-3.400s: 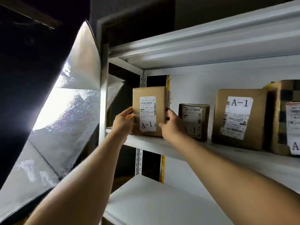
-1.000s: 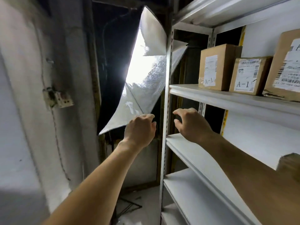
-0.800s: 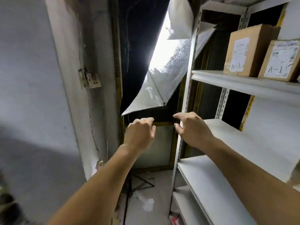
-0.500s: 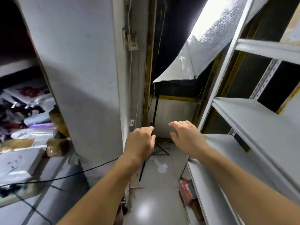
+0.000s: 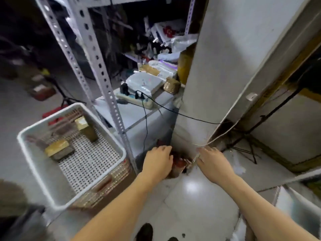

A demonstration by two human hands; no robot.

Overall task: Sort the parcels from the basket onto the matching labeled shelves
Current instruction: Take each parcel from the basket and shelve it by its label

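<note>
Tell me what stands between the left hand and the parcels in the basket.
Only the white plastic basket's near right wall lies between the left hand and the two brown cardboard parcels. The basket is open-topped, so reaching over the rim looks clear.

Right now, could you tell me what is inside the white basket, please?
The white basket holds two brown parcels: an upright one toward the back and a flat one nearer the left wall. Their labels are too blurred to read.
</note>
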